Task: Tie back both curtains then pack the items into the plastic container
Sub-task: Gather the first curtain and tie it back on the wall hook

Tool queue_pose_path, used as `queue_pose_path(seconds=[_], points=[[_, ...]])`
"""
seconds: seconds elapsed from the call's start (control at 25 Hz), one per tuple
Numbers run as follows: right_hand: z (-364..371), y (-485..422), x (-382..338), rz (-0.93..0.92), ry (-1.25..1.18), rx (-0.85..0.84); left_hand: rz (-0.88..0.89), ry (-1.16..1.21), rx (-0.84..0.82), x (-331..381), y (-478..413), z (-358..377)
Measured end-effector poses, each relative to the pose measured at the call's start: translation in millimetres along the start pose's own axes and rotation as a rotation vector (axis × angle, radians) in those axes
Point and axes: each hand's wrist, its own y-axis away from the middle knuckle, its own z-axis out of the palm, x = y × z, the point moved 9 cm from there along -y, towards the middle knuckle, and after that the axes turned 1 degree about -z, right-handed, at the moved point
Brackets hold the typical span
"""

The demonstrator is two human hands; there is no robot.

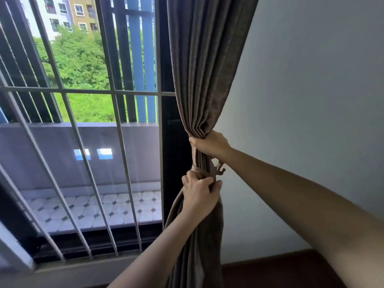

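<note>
1. The brown pleated fabric curtain [199, 80] runs out of the frame at top and bottom centre, so both its ends are cut off.
2. The right hand [209, 144] wraps the gathered cloth, and its fingertips are hidden behind it.
3. The brown fabric tie-back band [202, 172] is mostly covered by the left hand [199, 194]; its ends cannot be made out.
4. The small curled metal wall hook [220, 170] is half hidden behind the right wrist.
5. The pale grey window frame [14, 250] at lower left is blurred.

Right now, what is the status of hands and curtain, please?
Right hand grips gathered curtain. Left hand pinches tieback below it. Wall hook beside the bundle, nothing in the way.
</note>
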Motion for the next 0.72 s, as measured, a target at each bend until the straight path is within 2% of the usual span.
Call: queue_pose_path(seconds=[0.08,0.2,0.24,0.32,0.36,0.44,0.52,0.6,0.72], points=[[4,-1,0,0.012,-0.016,-0.040,0.072,-0.035,-0.012,2,-6,7],[8,-3,4,0.040,-0.052,-0.075,0.171,0.075,-0.054,-2,-12,10],[8,-3,5,0.043,-0.060,-0.077,0.244,0.076,-0.033,-3,-12,7],[8,-3,7,0.040,-0.083,-0.085,0.338,0.118,0.115,-7,-13,-4],[9,-1,8,0.037,-0.099,-0.091,0.298,0.202,0.190,-16,-15,-8],[9,2,12,0.033,-0.126,-0.098,0.045,0.426,0.262,-37,-16,-14],[8,5,18,0.029,-0.145,-0.103,-0.134,0.563,0.221,-47,-16,-1],[7,7,22,0.034,-0.156,-0.109,-0.117,0.547,0.152,-40,-18,12],[6,5,26,0.048,-0.187,-0.107,-0.140,0.514,0.151,-37,-22,14]])
